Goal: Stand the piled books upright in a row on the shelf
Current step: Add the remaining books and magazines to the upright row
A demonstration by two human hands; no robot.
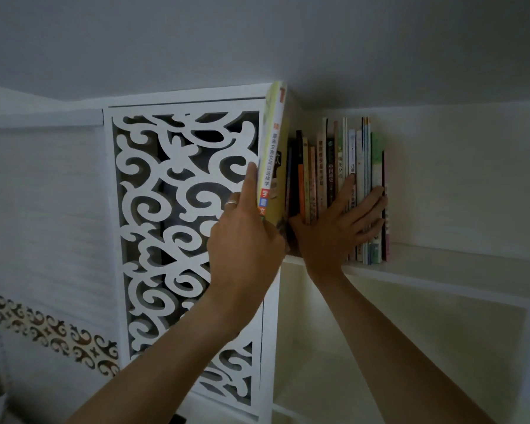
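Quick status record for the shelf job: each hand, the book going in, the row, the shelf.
left hand: grips the yellow book near its lower end
yellow book: upright, at the left end of the row
right hand: open, fingers spread flat against the spines
row of books: standing upright
shelf: bare to the right of the row

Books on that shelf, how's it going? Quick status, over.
Left hand holds the tall yellow book upright at the row's left end. Right hand spread flat against the standing row. Nothing blocking the shelf.
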